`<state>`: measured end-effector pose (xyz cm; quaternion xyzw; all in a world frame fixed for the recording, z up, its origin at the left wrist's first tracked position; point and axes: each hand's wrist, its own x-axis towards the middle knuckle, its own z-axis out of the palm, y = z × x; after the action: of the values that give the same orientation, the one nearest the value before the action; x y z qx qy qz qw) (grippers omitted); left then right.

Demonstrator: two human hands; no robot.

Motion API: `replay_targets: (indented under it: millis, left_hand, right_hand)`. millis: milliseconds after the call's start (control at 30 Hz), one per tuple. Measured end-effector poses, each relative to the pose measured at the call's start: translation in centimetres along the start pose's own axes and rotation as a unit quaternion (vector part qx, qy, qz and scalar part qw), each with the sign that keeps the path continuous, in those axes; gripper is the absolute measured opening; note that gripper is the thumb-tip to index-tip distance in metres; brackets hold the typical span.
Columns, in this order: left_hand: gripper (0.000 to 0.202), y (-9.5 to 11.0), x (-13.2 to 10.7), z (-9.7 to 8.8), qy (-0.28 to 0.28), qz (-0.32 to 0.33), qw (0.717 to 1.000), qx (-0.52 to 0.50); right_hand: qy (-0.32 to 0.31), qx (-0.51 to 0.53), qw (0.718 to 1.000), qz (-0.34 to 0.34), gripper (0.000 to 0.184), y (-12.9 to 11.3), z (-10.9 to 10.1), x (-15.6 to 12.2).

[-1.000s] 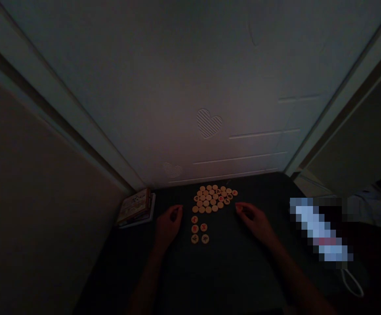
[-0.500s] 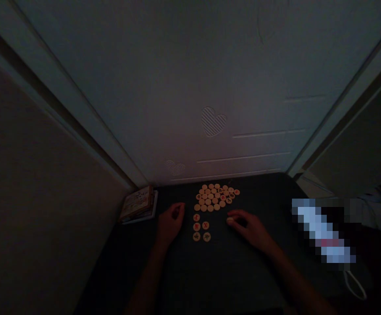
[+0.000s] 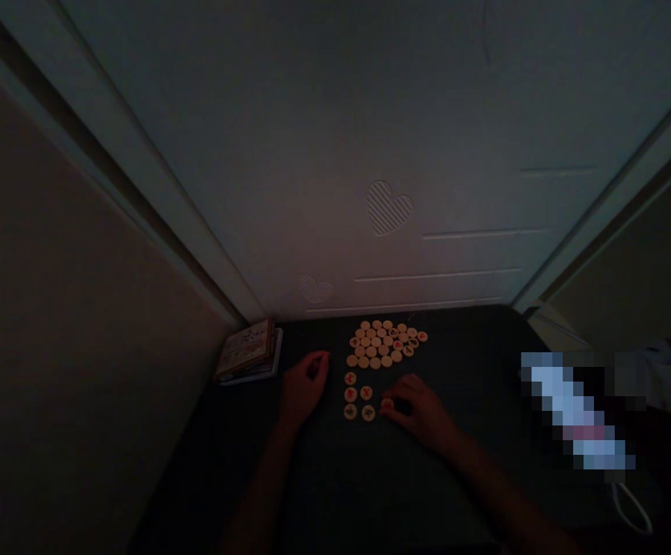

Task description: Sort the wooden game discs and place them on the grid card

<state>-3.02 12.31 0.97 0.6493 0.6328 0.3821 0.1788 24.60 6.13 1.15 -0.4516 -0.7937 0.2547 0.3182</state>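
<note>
My right hand (image 3: 421,412) pinches a round wooden Chinese chess piece (image 3: 387,403) between thumb and fingers, low over the dark table. Just left of it lie several pieces with marked faces up in two short columns, among them a red-marked piece (image 3: 366,393) and a dark-marked piece (image 3: 368,413). Behind them spreads a cluster of round pieces (image 3: 374,341), mostly blank side up, with a few red or dark marks showing at its edges. My left hand (image 3: 305,385) rests on the table left of the columns, fingers curled together, with nothing visible in them.
At the back left, a small stack of books or boxes (image 3: 248,351) stands against the wall. A pale panel with raised hearts (image 3: 389,208) rises behind the table (image 3: 358,486). On the right lies a blurred-out pale object (image 3: 572,408) with a white cord loop (image 3: 632,509).
My right hand has moved left and slightly toward me with the piece, coming close beside the two columns. My left hand stays in place. The whole view has shifted slightly.
</note>
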Motion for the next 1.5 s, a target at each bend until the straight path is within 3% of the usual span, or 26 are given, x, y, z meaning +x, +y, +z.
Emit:
replay_targets:
  millis: [100, 333, 500, 700, 833, 1333, 1500]
  left_hand:
    - [0.034, 0.1, 0.0, 0.0, 0.006, -0.002, 1.000, -0.005]
    - [0.033, -0.1, 0.0, -0.1, 0.006, 0.002, 1.000, 0.004]
    - [0.033, -0.1, -0.1, -0.1, 0.003, 0.001, 1.000, -0.001]
    - [0.035, 0.0, -0.1, -0.1, 0.001, -0.006, 1.000, 0.003]
    - [0.035, 0.1, 0.0, -0.1, 0.005, -0.008, 1.000, 0.001]
    - [0.035, 0.4, 0.0, -0.2, -0.003, -0.017, 1.000, -0.010]
    - [0.036, 0.2, 0.0, -0.1, 0.002, -0.015, 1.000, -0.005]
  right_hand:
    - [0.004, -0.020, 1.000, 0.001, 0.026, 0.0, 0.2, -0.2]
    - [-0.009, -0.056, 0.998, -0.002, 0.028, -0.1, 0.3, -0.6]
    - [0.011, -0.072, 0.997, -0.017, 0.042, -0.2, 0.3, -0.8]
    - [-0.005, -0.070, 0.992, -0.105, 0.030, -1.7, -0.3, -1.0]
    - [-0.037, -0.093, 0.986, -0.133, 0.032, -2.5, -0.4, -1.2]
    - [-0.034, -0.095, 0.986, -0.134, 0.033, -2.4, -0.2, -1.1]
    - [0.023, -0.070, 0.993, -0.092, 0.025, -1.8, 0.0, -1.1]
